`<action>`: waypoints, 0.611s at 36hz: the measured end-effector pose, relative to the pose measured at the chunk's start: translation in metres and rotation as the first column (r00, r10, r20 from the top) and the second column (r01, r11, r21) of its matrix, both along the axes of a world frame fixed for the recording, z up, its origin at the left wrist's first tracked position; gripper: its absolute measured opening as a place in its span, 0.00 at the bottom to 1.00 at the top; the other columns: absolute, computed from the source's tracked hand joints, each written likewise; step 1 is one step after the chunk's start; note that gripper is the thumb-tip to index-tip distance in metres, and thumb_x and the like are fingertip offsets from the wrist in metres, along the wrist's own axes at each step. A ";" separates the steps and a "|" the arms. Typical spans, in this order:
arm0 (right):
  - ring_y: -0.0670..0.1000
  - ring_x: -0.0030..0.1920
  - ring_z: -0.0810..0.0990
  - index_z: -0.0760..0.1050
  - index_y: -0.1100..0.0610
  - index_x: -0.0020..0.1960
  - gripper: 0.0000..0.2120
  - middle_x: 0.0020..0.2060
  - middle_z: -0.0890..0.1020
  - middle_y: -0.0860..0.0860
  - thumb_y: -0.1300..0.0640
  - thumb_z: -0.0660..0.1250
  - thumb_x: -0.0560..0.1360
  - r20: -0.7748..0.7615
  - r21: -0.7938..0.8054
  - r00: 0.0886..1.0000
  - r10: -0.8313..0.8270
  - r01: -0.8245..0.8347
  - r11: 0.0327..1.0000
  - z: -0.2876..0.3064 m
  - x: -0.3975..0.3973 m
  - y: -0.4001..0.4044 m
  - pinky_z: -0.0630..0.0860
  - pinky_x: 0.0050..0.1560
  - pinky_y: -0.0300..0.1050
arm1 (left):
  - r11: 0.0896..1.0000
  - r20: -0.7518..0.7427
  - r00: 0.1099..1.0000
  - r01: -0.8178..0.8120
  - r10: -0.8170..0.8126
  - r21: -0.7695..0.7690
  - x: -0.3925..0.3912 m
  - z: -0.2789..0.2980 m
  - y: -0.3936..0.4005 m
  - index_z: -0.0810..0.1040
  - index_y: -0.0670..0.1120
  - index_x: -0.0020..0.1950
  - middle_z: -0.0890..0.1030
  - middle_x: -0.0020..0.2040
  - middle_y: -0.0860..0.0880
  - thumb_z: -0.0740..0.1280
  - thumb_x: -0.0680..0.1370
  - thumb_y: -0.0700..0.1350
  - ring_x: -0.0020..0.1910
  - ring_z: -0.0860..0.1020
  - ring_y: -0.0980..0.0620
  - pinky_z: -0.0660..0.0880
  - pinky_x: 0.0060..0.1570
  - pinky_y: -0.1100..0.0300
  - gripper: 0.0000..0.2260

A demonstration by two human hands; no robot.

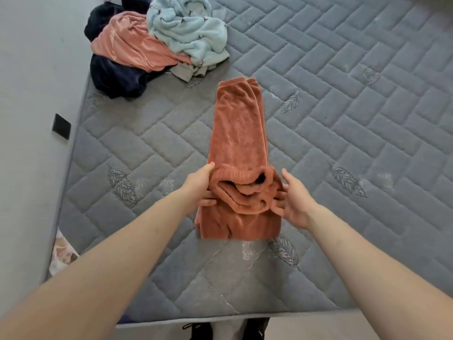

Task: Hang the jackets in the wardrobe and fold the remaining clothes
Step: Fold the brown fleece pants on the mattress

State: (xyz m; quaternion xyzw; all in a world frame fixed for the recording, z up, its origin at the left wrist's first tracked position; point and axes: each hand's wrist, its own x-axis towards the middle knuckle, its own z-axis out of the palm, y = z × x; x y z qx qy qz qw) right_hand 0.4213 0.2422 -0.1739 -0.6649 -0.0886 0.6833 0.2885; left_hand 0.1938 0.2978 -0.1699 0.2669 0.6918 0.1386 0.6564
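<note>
On the grey quilted mattress [343, 123], a pair of rust-orange velvet trousers [239, 133] lay lengthwise, legs stacked and pointing away from the person, with the ribbed waistband end doubled back over the nearer part. The left hand [199, 186] gripped the left side of that rolled waistband, thumb on top and fingers curled underneath the fabric. The right hand [293, 201] touched the right side with its fingers spread and fairly straight, their tips pressed into the folds and not plainly clamped around them. This looked like an early fold of the trousers, with the long legs not yet brought in. The main risk from here seemed to be the uneven hold: one side was gripped and the other only pushed, so any lift or turn could let the right edge slip and the bundle skew or fall open. The plush cloth looked slippery against itself, and the stacked legs, already slightly offset at the far cuffs, could slide further apart if dragged across the quilting. At the far left corner, well apart from the trousers, waited an unfolded heap: a pale blue fleece garment [188, 28] on top of a salmon-pink garment [127, 45], with a dark navy garment [115, 74] beneath. No wardrobe was in view.
</note>
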 end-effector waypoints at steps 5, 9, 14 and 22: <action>0.55 0.42 0.85 0.72 0.51 0.57 0.19 0.51 0.82 0.52 0.36 0.56 0.82 0.183 0.000 0.982 0.047 -0.047 0.999 -0.016 -0.004 0.018 0.80 0.37 0.47 | 0.997 -0.158 0.987 0.015 -0.002 0.080 0.000 -0.029 0.017 0.76 0.46 0.58 0.83 0.54 0.43 0.60 0.82 0.60 0.42 0.84 0.45 0.83 0.40 0.50 0.18; 0.59 0.66 0.77 0.63 0.55 0.77 0.37 0.70 0.75 0.57 0.40 0.70 0.76 0.534 -0.131 0.782 0.322 -0.300 0.945 -0.058 -0.005 -0.010 0.74 0.66 0.52 | 0.981 -0.362 0.916 0.194 -0.172 0.023 -0.014 -0.065 -0.018 0.74 0.44 0.70 0.78 0.67 0.43 0.69 0.74 0.62 0.62 0.79 0.42 0.74 0.56 0.56 0.31; 0.57 0.72 0.73 0.57 0.57 0.80 0.47 0.74 0.72 0.55 0.42 0.76 0.71 0.458 -0.215 0.829 0.322 -0.248 0.945 -0.095 -0.010 -0.052 0.67 0.72 0.50 | 0.974 -0.294 0.931 0.191 -0.218 -0.119 -0.022 -0.106 -0.062 0.63 0.43 0.76 0.73 0.72 0.44 0.79 0.65 0.63 0.67 0.75 0.45 0.72 0.59 0.56 0.48; 0.51 0.49 0.81 0.69 0.52 0.72 0.39 0.62 0.81 0.53 0.40 0.78 0.67 0.322 -0.172 0.944 0.074 -0.019 0.985 -0.122 -0.009 -0.057 0.78 0.39 0.44 | 0.992 -0.138 0.990 -0.021 0.004 -0.126 -0.011 -0.124 -0.066 0.66 0.46 0.74 0.78 0.64 0.49 0.80 0.54 0.69 0.59 0.79 0.48 0.79 0.53 0.53 0.55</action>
